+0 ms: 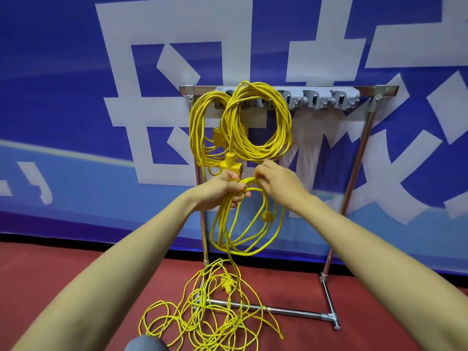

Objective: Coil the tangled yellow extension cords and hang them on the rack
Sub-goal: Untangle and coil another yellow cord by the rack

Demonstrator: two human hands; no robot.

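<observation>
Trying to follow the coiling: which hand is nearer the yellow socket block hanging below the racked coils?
Left. The left hand, gripping the cord loops, sits just below the socket block, thumb almost at it; the right hand is farther off to its right.

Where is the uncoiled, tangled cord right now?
In the head view, the tangled cord lies on the red floor at bottom centre, draped over the rack's base bar, below the coil the left hand grips.

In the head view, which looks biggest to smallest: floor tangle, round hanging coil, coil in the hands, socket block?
Biggest: tangled yellow cord pile on the floor, though nearest the camera.
Alike: round yellow coil hanging on the metal rack; loose yellow coil gripped by the left hand.
Smallest: yellow socket block.
</observation>
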